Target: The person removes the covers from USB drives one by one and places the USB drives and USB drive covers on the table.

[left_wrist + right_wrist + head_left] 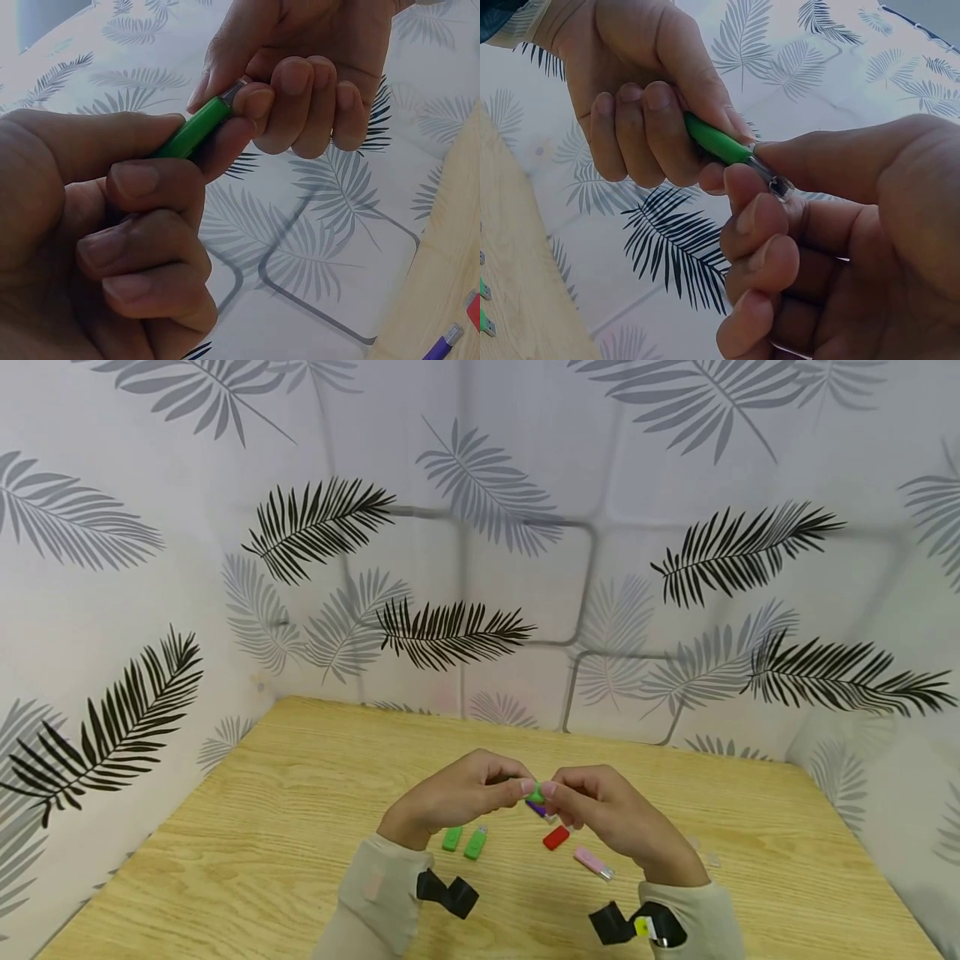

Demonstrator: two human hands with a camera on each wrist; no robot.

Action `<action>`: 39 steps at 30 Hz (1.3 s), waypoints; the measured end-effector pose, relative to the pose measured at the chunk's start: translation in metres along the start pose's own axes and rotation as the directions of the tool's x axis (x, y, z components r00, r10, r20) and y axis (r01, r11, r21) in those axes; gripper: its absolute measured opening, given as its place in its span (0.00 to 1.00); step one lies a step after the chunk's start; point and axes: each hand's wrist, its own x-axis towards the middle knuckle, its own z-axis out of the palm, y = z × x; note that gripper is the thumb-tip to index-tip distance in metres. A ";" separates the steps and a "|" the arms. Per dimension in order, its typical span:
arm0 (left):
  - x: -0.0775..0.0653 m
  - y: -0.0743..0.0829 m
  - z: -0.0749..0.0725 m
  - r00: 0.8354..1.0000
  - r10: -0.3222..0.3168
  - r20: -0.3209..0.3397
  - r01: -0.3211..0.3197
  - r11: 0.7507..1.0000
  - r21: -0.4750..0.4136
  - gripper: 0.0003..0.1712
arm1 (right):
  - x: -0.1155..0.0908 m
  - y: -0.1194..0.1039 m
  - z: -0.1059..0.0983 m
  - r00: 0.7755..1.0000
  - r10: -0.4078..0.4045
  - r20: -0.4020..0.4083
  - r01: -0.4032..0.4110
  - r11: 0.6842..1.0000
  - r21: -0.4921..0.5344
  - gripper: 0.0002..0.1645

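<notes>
Both hands hold one green USB flash drive (536,794) above the table. My left hand (467,789) pinches its green body between thumb and fingers, as the left wrist view shows, where the drive (193,132) points toward the other hand. At the opposite end, my right hand (611,810) pinches the metal connector (777,186) between thumb and forefinger. The right wrist view shows the drive's green body (716,139) slanting out of the left hand, partly covered by fingers.
Below the hands, two green flash drives (476,843) lie on the wooden table (300,793) at left. A red one (556,837), a pink one (593,863) and a purple one (537,808) lie toward the right. A leaf-patterned cloth (420,560) hangs behind.
</notes>
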 end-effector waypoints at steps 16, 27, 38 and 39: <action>0.002 0.004 0.004 0.998 -0.051 -0.023 0.051 0.999 0.011 0.15 | -0.004 0.001 -0.004 1.000 0.018 -0.014 -0.018 0.999 -0.028 0.20; 0.003 0.002 0.004 0.999 -0.038 -0.013 0.038 0.999 0.010 0.17 | -0.004 0.000 -0.006 1.000 0.018 0.010 -0.017 0.999 -0.037 0.20; 0.003 0.001 0.004 0.998 -0.052 -0.025 0.052 0.999 -0.015 0.16 | -0.005 0.000 -0.008 0.999 0.044 0.002 -0.044 0.998 -0.038 0.20; 0.002 0.000 0.002 0.997 -0.061 -0.036 0.061 0.998 -0.002 0.16 | -0.005 0.001 -0.009 0.999 0.044 -0.006 -0.044 0.998 -0.035 0.20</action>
